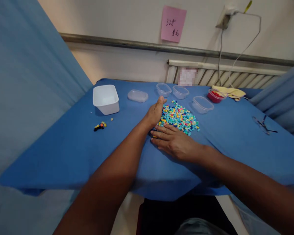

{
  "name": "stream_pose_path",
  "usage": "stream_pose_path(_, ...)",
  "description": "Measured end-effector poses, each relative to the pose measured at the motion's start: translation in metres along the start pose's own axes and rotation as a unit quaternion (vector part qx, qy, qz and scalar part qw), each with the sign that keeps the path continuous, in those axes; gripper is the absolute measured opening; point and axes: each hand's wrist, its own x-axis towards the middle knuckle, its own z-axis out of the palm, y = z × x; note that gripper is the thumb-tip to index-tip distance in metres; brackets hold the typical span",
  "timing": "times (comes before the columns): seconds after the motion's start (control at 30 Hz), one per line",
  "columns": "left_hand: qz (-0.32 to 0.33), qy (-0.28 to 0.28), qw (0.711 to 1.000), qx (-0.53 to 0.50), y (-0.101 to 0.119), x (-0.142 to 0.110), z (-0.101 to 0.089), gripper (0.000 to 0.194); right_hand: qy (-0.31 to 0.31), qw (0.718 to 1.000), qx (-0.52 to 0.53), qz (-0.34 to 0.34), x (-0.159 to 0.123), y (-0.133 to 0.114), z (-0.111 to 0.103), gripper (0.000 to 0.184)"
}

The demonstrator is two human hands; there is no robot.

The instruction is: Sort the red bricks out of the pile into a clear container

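A heap of small colourful plastic pieces (180, 117), mostly light blue with yellow, white, pink and dark blue, lies on the blue tablecloth (117, 147). Against the heap's left side stands my left hand (156, 112) on its edge, thumb up and fingers stretched away from me, partly hidden. Along the near side lies my right hand (172, 141), flat, its outstretched fingers pointing left and touching the nearest pieces. Neither hand grips anything that I can see. A small separate group of yellow, orange and black pieces (100, 126) sits farther left.
At the back left stands a white tub (106, 100) beside a clear lid (138, 96). Clear containers (203, 104) stand behind the heap. One container holds red pieces (215, 96), next to a yellow cloth (231, 93). Glasses (263, 125) lie at the right. Blue curtains hang both sides.
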Motion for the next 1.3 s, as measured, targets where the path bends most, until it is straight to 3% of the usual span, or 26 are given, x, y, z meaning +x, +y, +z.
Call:
stream_pose_path(0.1, -0.026, 0.02, 0.999, -0.019, -0.011, 0.003, -0.007, 0.092, -0.006, 1.0, -0.022, -0.01, 0.014, 0.025, 0.012, 0.037)
stream_pose_path(0.2, -0.028, 0.025, 0.999, -0.025, -0.018, 0.003, -0.009, 0.094, -0.006, 0.999, -0.037, 0.024, 0.017, 0.044, 0.012, 0.035)
stream_pose_path(0.4, 0.057, -0.036, 0.991, 0.119, -0.016, -0.008, 0.004, 0.084, 0.036, 0.999, 0.017, 0.03, -0.011, 0.032, -0.015, 0.03)
stream_pose_path(0.5, 0.155, -0.066, 0.963, 0.21, -0.016, -0.013, 0.008, 0.072, 0.077, 0.993, 0.045, 0.072, -0.044, 0.041, -0.034, 0.028)
stream_pose_path(0.6, 0.211, -0.082, 0.93, 0.289, -0.013, -0.018, 0.011, 0.063, 0.11, 0.973, 0.048, 0.197, -0.082, 0.071, -0.048, 0.029)
stream_pose_path(0.7, 0.237, -0.138, 0.896, 0.35, -0.001, -0.028, 0.019, 0.067, 0.08, 0.955, 0.035, 0.284, -0.108, 0.1, -0.047, 0.031)
stream_pose_path(0.83, 0.256, -0.277, 0.836, 0.399, 0.019, -0.047, 0.039, 0.091, 0.06, 0.957, 0.111, 0.263, -0.107, 0.108, -0.031, 0.029)
stream_pose_path(0.9, 0.284, -0.304, 0.804, 0.425, 0.025, -0.053, 0.046, 0.093, 0.059, 0.958, 0.151, 0.237, -0.099, 0.108, -0.027, 0.028)
stream_pose_path(0.97, 0.304, -0.28, 0.786, 0.46, 0.026, -0.052, 0.047, 0.084, 0.069, 0.954, 0.179, 0.229, -0.094, 0.112, -0.03, 0.027)
stream_pose_path(1.03, 0.298, -0.228, 0.787, 0.49, 0.024, -0.046, 0.043, 0.073, 0.093, 0.948, 0.186, 0.24, -0.093, 0.122, -0.038, 0.025)
stream_pose_path(1.17, 0.283, -0.162, 0.822, 0.466, 0.014, -0.033, 0.027, 0.065, 0.133, 0.94, 0.165, 0.267, -0.089, 0.149, -0.042, 0.025)
stream_pose_path(1.3, 0.331, -0.112, 0.855, 0.384, 0.015, -0.026, 0.018, 0.042, 0.132, 0.952, 0.171, 0.217, -0.073, 0.157, -0.02, 0.028)
